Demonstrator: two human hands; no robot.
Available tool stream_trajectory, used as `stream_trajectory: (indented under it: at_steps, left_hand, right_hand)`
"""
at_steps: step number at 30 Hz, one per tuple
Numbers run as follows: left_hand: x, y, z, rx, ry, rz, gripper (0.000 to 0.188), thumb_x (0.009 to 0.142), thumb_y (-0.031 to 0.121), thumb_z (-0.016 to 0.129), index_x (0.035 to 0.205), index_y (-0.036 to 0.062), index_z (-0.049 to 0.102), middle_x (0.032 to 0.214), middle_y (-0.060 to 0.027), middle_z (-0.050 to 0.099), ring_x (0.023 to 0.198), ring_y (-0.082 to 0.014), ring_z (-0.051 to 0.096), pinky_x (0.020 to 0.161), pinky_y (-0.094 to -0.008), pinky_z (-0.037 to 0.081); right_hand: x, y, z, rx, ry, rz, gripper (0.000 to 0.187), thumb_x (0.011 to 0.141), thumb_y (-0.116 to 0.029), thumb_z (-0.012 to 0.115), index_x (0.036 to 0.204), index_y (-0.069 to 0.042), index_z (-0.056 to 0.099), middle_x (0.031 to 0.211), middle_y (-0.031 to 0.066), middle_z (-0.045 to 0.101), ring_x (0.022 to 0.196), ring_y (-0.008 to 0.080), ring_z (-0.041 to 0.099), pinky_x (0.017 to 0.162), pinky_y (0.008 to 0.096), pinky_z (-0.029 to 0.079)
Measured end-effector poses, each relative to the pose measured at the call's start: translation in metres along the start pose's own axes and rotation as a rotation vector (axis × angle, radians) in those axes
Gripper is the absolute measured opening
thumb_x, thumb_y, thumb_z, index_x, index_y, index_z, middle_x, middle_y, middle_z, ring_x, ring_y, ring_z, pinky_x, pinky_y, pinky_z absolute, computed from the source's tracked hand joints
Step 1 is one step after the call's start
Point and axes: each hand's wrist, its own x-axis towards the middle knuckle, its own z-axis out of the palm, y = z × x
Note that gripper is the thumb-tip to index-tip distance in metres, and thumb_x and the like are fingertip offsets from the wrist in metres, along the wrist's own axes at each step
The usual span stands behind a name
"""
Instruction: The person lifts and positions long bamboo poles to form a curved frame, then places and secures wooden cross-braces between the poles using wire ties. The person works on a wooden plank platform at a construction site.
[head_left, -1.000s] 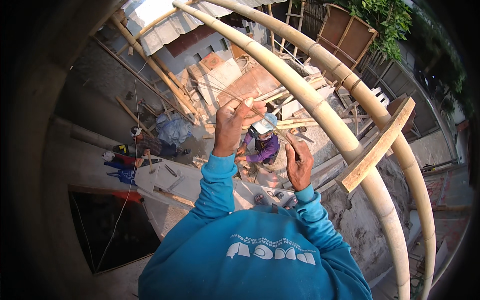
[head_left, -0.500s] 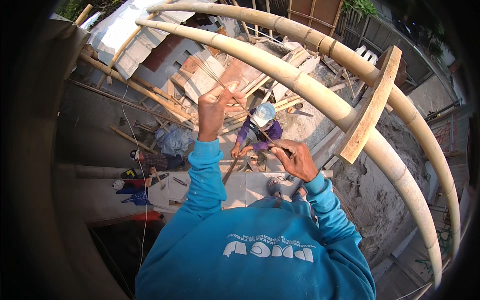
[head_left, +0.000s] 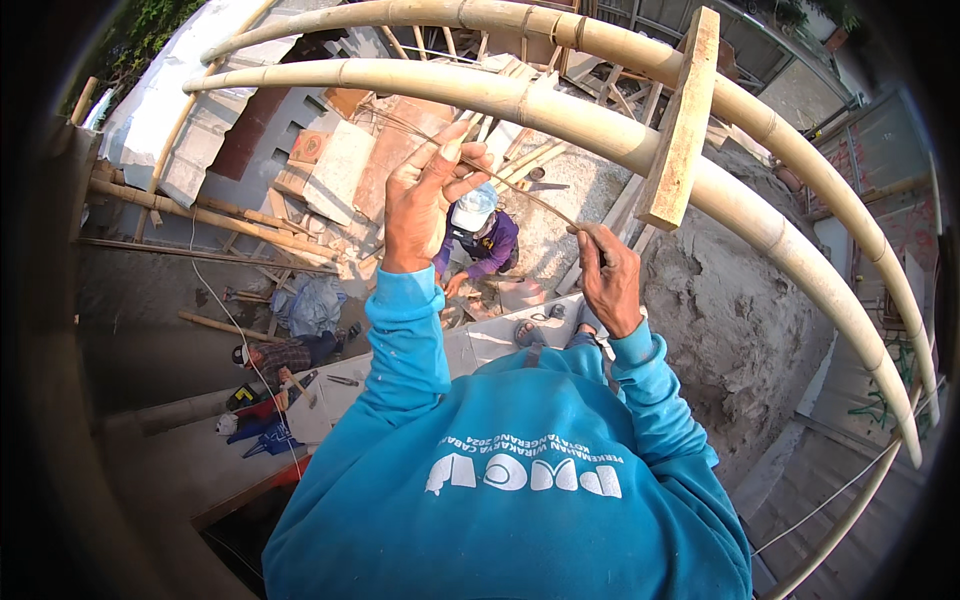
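A thin bundle of brown wire (head_left: 530,196) stretches between my two raised hands. My left hand (head_left: 420,205) pinches it between thumb and fingers, and its looser ends pass beyond that hand toward the upper left. The other end is gripped in the fingertips of my right hand (head_left: 608,278), which is lower and to the right. Just beyond the hands, two thick bamboo poles (head_left: 510,95) arch across the view. A short wooden plank (head_left: 683,120) lies crosswise over them, up and right of my right hand.
Below, a person in a purple top and pale cap (head_left: 474,207) crouches among boards and bamboo. Another person (head_left: 285,362) is lower left, near tools and a blue bag (head_left: 272,438). My feet (head_left: 527,332) stand on a narrow ledge. A grey sand heap (head_left: 735,320) lies right.
My view has turned, so the poles and plank appear farther left. The wire bundle is still held by both hands; its far ends, previously fanned upward, now lean more to the left.
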Motion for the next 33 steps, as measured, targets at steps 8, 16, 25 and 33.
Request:
stream_trajectory:
  at_steps: [8,16,25,33]
  left_hand:
    - [-0.005,0.028,0.033,0.031,-0.053,0.144,0.046,0.099,0.023,0.063,0.134,-0.0055,0.054,0.105,-0.0136,0.068,0.098,-0.0218,0.069,0.087,-0.0368,0.060]
    - [-0.003,0.042,0.070,-0.028,-0.205,0.176,0.054,0.097,0.028,0.067,0.137,-0.0060,0.051,0.112,-0.0194,0.068,0.100,-0.0232,0.069,0.091,-0.0360,0.059]
    - [-0.053,-0.031,0.110,0.283,-0.656,-0.170,0.052,0.090,0.019,0.076,0.133,-0.0036,0.058,0.122,-0.0126,0.068,0.114,-0.0192,0.063,0.098,-0.0331,0.052]
    - [-0.058,-0.045,0.119,0.411,-0.565,-0.106,0.027,0.091,0.016,0.074,0.111,-0.0016,0.074,0.095,-0.0085,0.075,0.085,-0.0091,0.066,0.078,-0.0245,0.054]
  right_hand:
    - [0.008,-0.016,-0.045,0.375,-0.160,0.230,0.034,0.102,-0.029,0.059,0.118,-0.002,0.070,0.082,0.0047,0.066,0.074,0.0109,0.060,0.068,0.0267,0.050]
    - [0.034,-0.030,-0.085,0.574,-0.156,0.227,0.027,0.097,-0.021,0.067,0.111,0.002,0.070,0.093,0.0090,0.069,0.084,0.0175,0.069,0.081,0.0352,0.061]
    - [0.061,-0.076,-0.108,0.494,0.017,0.192,0.028,0.094,-0.023,0.072,0.110,0.000,0.072,0.089,0.0073,0.072,0.079,0.0115,0.063,0.076,0.0275,0.051]
    - [0.060,-0.085,-0.100,0.564,0.074,0.224,0.037,0.096,-0.027,0.068,0.119,0.002,0.067,0.096,0.0086,0.072,0.082,0.0117,0.064,0.075,0.0271,0.053]
